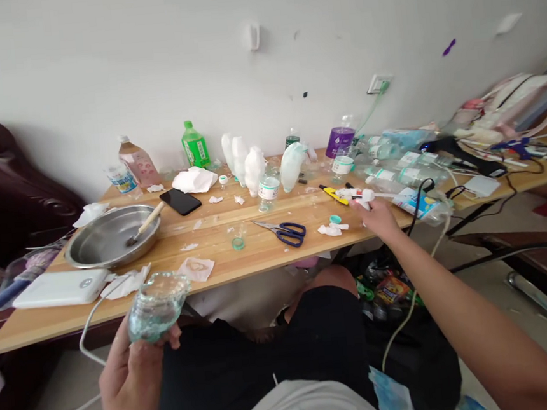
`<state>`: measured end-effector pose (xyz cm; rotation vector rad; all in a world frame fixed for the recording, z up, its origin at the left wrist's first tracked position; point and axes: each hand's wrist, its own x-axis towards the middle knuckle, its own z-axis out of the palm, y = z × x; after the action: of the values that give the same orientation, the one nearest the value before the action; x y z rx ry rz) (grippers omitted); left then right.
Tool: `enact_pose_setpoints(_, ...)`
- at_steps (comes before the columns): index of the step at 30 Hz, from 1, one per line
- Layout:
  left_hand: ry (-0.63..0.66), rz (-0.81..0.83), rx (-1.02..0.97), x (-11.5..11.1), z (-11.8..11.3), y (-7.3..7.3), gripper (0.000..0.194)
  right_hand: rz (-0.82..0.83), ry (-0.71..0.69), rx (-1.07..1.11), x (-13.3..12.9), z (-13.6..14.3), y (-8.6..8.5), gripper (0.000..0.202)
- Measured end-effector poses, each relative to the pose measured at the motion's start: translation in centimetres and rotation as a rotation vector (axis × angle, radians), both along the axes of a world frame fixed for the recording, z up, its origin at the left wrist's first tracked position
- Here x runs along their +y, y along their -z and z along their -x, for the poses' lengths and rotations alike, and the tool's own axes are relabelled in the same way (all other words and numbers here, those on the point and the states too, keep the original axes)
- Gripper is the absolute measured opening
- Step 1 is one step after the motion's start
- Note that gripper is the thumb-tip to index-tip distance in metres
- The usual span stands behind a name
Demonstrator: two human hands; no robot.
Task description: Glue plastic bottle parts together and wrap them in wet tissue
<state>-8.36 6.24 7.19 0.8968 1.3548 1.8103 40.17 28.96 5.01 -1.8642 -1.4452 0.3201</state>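
My left hand (137, 364) is wrapped round a cut piece of clear, greenish plastic bottle (158, 304), its jagged open rim facing up, in front of the table edge. At the table's right part, my right hand (378, 216) has its fingers closed on a white glue gun (356, 194), whose nozzle points left. A yellow utility knife (334, 194) lies beside the nozzle. Dark-blue-handled scissors (291, 233) rest left of it, with a green bottle ring (237, 242) nearby. A teal cap (335, 219) and crumpled tissue lie close to my right hand.
On the wooden table (218, 232) stand a steel bowl (108, 238) with a brush, a phone (180, 201), a white power bank (60, 288) and several white-covered bottle shapes (254, 171). Plastic bottles (414, 170) crowd the right side. Cables hang off the front edge.
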Motion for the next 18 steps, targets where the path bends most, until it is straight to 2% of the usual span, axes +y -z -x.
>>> enact_pose_setpoints(2,0.005,-0.029,0.019,0.3,0.1,0.8,0.038,0.028,0.003,-0.005,1.3,0.1,0.5,0.04)
enact_pose_setpoints(4,-0.083,-0.031,-0.017,0.7,0.2,1.1,0.042,0.062,0.003,0.0,2.7,0.4,1.0,0.036)
enact_pose_setpoints(6,-0.17,-0.044,-0.063,1.0,0.2,0.9,0.048,0.094,0.007,0.009,3.9,0.9,1.3,0.034)
enact_pose_setpoints(8,-0.194,-0.066,-0.102,1.1,0.0,0.6,0.054,0.101,0.014,0.01,4.8,1.6,1.4,0.032)
enact_pose_setpoints(14,-0.169,-0.086,-0.139,0.7,-0.3,0.7,0.055,0.082,-0.021,-0.031,7.2,3.6,0.1,0.032)
enact_pose_setpoints(18,-0.171,-0.09,-0.171,0.5,-0.4,1.2,0.055,0.084,-0.052,-0.093,7.5,4.6,-0.6,0.031)
